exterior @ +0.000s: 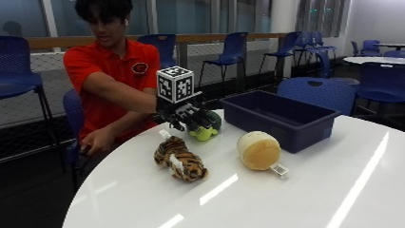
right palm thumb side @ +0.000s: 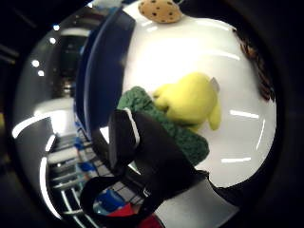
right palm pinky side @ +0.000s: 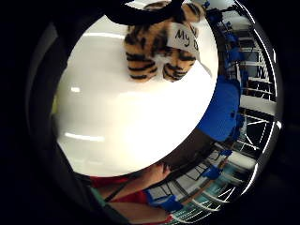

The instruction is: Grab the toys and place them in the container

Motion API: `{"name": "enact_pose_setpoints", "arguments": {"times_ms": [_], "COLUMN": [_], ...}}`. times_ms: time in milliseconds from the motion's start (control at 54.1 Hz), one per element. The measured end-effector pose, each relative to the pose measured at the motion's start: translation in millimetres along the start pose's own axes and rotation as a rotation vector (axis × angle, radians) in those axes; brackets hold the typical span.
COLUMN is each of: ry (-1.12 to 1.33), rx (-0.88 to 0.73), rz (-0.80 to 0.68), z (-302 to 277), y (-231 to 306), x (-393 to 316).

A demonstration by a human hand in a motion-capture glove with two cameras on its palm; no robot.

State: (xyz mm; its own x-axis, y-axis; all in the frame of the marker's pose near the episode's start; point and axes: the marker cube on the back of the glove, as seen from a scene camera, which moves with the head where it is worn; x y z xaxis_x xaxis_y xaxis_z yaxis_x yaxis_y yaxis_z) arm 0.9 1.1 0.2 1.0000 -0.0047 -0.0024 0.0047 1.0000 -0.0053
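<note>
A dark blue rectangular bin (exterior: 282,117) is sitting on the round white desk (exterior: 265,194), at about one o'clock from the desk's middle in the outside view; what shows of its inside is showing no toy. From the thumb side palm view its blue wall (right palm thumb side: 102,71) is standing just beside the green and yellow toy.

The person in a red shirt is sitting at the desk's far edge, reaching the gloved right hand (exterior: 190,116) out over the desk. Its fingers (exterior: 204,121) are curling down over a green and yellow plush turtle (exterior: 206,130), which is lying on the desk close to the bin's near corner. The thumb side palm view is showing the turtle (right palm thumb side: 187,102) right under the palm, with the black glove across its green shell. Whether the fingers are actually gripping it or only touching it cannot be told.

A striped plush tiger (exterior: 180,159) with a white tag is lying at about seven o'clock from the hand, apart from the turtle. A round cream and tan plush toy (exterior: 258,150) with a white tag is lying just beside the bin's front wall. A cookie-like spotted thing (right palm thumb side: 160,10) is showing at the desk's edge in the thumb side palm view.

Blue chairs (exterior: 231,47), a rail and windows are filling the room behind.
</note>
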Motion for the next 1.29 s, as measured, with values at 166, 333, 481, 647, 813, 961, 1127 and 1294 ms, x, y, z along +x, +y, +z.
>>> {"name": "enact_pose_setpoints", "arguments": {"times_ms": [166,333,481,647,813,961,1127,1294], "ry": [-0.002,-0.008,-0.014,-0.008,0.021,0.033,0.044,0.029], "rx": [0.007,0.016,0.026,0.048,0.076,0.076,0.107,0.092], "rz": [0.005,-0.012,-0.032,-0.040,-0.029,0.003,0.008,0.072], "z": [-2,-5,-6,-9,-11,-12,-27,-38], "y": [0,1,0,-4,-18,-32,-50,-72], "x": [5,9,13,20,29,38,49,67]}}
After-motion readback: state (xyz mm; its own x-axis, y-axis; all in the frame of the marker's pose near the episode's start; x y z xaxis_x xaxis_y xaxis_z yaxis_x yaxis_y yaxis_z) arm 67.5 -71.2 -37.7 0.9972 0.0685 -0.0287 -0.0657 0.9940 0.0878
